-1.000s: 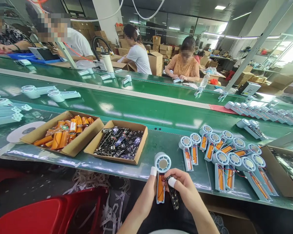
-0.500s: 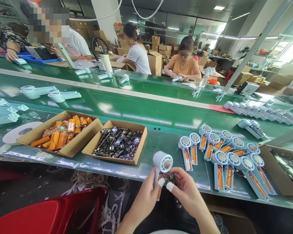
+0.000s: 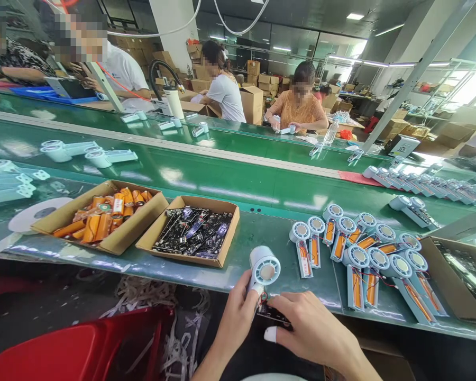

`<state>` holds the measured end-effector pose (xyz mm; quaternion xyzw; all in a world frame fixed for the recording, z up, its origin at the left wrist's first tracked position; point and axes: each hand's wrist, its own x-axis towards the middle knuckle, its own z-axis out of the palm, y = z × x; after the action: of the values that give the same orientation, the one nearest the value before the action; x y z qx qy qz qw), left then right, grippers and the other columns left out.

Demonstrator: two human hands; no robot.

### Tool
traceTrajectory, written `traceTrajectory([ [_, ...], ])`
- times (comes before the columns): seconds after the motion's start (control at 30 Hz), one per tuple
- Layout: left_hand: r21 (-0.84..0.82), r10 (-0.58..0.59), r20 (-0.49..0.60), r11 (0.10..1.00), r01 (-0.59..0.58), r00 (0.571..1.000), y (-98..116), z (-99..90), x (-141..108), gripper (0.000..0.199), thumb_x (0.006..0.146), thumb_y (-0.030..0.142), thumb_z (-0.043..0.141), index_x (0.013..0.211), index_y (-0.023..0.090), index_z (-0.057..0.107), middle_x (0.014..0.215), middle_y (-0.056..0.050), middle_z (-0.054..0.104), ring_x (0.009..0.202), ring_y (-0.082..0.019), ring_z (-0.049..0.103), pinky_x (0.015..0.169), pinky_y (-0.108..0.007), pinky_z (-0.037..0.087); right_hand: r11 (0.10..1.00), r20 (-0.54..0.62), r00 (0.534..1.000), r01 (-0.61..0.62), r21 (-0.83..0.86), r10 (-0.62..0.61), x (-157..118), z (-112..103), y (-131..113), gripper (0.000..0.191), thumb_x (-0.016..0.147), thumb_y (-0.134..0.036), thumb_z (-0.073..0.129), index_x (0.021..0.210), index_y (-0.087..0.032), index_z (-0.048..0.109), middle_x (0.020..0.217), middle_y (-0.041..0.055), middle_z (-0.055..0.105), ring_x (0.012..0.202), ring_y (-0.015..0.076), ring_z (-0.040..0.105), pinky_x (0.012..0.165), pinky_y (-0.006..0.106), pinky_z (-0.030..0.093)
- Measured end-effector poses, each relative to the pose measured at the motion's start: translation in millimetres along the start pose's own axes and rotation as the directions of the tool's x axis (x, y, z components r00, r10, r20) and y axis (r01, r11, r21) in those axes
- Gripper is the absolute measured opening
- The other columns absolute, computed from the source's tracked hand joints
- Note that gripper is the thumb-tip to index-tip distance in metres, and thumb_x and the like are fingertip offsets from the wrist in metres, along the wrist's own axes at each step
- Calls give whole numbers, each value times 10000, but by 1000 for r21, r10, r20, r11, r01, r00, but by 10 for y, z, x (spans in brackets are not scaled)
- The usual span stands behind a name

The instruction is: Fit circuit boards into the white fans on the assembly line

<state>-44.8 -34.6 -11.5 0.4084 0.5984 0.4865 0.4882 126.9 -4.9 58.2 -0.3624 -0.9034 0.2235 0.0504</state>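
Near the table's front edge, my left hand (image 3: 238, 312) grips a light-blue fan unit (image 3: 265, 264) by its handle, the round head tilted up. A black circuit board (image 3: 273, 311) lies against the handle, below the fan head, with thin red wires beside it. Fingers of my right hand (image 3: 311, 328) rest on that board, the white-covered thumb held apart below. The inside of the handle is mostly hidden by the hands. To the right lie several similar fan units (image 3: 357, 256) with orange batteries in their handles.
A carton of orange batteries (image 3: 138, 241) and a carton of circuit boards (image 3: 221, 254) stand left of my hands. Another carton (image 3: 440, 264) is at the right. Across the green conveyor (image 3: 238, 177), several people sit working. A red chair (image 3: 47, 349) is at the lower left.
My right hand has turned palm-down over the circuit board, and the board has swung from upright to nearly crosswise. Two fan units on the conveyor at left have shifted slightly right.
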Motion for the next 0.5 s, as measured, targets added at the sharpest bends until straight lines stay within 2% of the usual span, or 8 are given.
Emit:
traceTrajectory([
  [0.07,-73,-29,17,997,30,999,56,17,-5,254,805,328,535,943,185,694,726,-1,638,689,-181,564,658,-266,466,987,28,999,37,154,-42,21,4,-11,108,862,-142,606,932,-215,643,824,18,708,664,159,609,592,248,313],
  [0.13,-142,-88,16,986,89,996,73,31,-14,194,772,324,559,837,191,684,688,11,606,671,-175,539,639,-260,444,937,10,999,42,345,-49,53,58,-6,139,879,-102,545,878,-207,637,751,-10,678,624,125,568,596,229,320],
  [0.2,-233,-164,27,958,166,986,65,40,-19,172,768,340,589,787,191,672,713,4,623,703,-178,551,651,-259,440,851,0,1000,19,524,-22,85,138,9,158,920,-145,518,802,-196,609,640,-38,608,561,101,511,581,213,325],
  [0.27,-364,-216,108,900,241,970,61,46,-20,223,792,402,610,777,187,663,736,-4,640,729,-183,572,659,-265,447,754,-3,1000,-11,657,17,107,226,30,256,968,-259,516,725,-190,555,569,-53,533,526,91,458,567,208,327],
  [0.37,-528,-198,258,790,310,945,84,56,-29,343,816,517,623,864,183,683,778,-17,676,783,-204,618,703,-291,485,641,-48,991,-42,766,122,117,362,69,413,988,-441,512,662,-191,466,547,-63,427,531,87,368,545,218,294],
  [0.43,-568,-166,290,763,309,942,99,60,-48,404,811,540,648,1003,188,703,897,-39,722,901,-236,653,787,-319,511,599,-83,976,-54,799,199,114,450,90,451,988,-510,498,673,-191,446,582,-63,378,555,86,314,537,223,266],
  [0.5,-562,-153,279,774,291,948,99,57,-76,467,791,518,691,1137,204,694,1063,-61,738,1062,-275,648,882,-344,515,555,-106,960,-58,830,259,113,531,99,470,987,-555,483,693,-191,440,618,-63,343,568,85,273,527,223,247],
])
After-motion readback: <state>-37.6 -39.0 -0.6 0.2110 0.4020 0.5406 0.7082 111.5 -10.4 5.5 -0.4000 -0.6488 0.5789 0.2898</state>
